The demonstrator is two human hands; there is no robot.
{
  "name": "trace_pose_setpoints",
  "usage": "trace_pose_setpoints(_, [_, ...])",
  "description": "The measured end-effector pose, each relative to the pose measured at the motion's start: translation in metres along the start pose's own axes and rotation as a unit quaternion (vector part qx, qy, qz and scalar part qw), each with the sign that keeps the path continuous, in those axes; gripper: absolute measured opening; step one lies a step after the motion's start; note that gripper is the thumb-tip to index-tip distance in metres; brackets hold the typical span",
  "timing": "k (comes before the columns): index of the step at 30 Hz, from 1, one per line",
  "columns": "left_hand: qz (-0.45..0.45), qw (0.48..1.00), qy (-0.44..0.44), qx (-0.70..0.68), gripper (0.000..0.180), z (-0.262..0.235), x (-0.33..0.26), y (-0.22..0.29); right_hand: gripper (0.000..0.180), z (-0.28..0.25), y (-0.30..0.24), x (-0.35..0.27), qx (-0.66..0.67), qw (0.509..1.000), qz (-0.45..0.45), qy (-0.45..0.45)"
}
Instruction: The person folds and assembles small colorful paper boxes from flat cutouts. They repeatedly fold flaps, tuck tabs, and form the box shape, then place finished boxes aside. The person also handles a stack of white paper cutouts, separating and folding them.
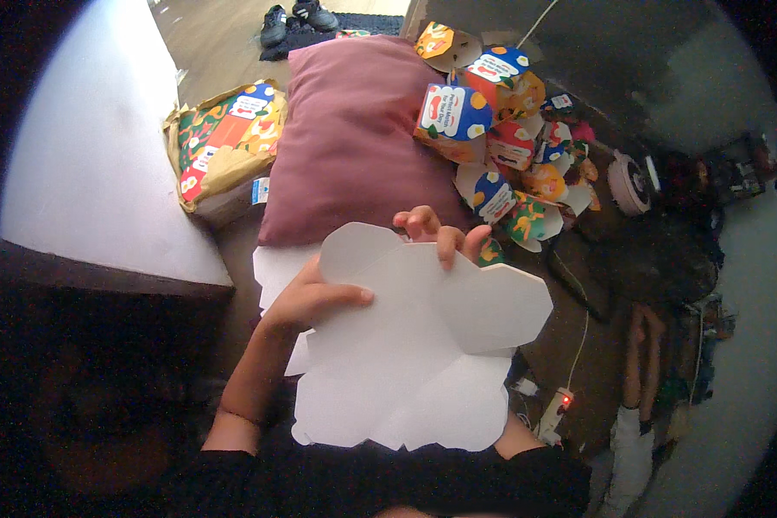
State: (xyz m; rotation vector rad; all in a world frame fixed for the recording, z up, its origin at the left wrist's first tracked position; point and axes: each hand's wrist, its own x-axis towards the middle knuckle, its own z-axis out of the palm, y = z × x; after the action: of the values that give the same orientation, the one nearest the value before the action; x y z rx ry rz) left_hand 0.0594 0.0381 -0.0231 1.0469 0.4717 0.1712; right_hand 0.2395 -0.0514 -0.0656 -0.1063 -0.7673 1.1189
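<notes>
A flat white cardboard box blank [397, 337] with rounded flaps is held up before my chest, its plain side facing me. My left hand [315, 292] grips its left side, the thumb flat on the white face and the fingers hidden behind. At the top edge, fingers of my right hand [445, 239] show from behind, and one fingertip hooks over onto the card; the palm and most of the right forearm are hidden. The upper right flap [496, 306] bends toward me. More white blanks [276, 268] lie beneath, partly covered.
A mauve pillow [363, 138] lies just beyond. Right of it is a pile of folded, colourful boxes [501, 129]. A paper-wrapped pack of printed card [229, 138] sits left, near a white block-like piece [104, 155]. A lit power strip [555, 414] and cable lie at right; shoes [298, 22] stand far off.
</notes>
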Motion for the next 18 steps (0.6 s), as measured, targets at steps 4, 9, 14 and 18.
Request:
trace_pose_setpoints(4, [-0.027,1.000,0.000,-0.014,0.055,0.006,-0.002,0.004,0.063,0.001,0.001,-0.011,0.028,0.998,-0.006,0.055])
trace_pose_setpoints(9, [0.007,1.000,0.004,0.003,0.053,0.020,-0.015,0.014,0.060,0.006,-0.009,-0.017,-0.128,0.977,-0.022,0.171])
trace_pose_setpoints(14, [0.088,0.983,-0.041,0.153,0.042,0.029,-0.022,0.026,0.054,-0.001,-0.018,-0.014,-0.462,0.877,-0.108,0.070])
trace_pose_setpoints(18, [0.074,0.963,-0.010,0.257,0.037,0.035,-0.029,0.026,0.037,-0.006,-0.005,-0.030,-0.457,0.876,-0.058,0.141])
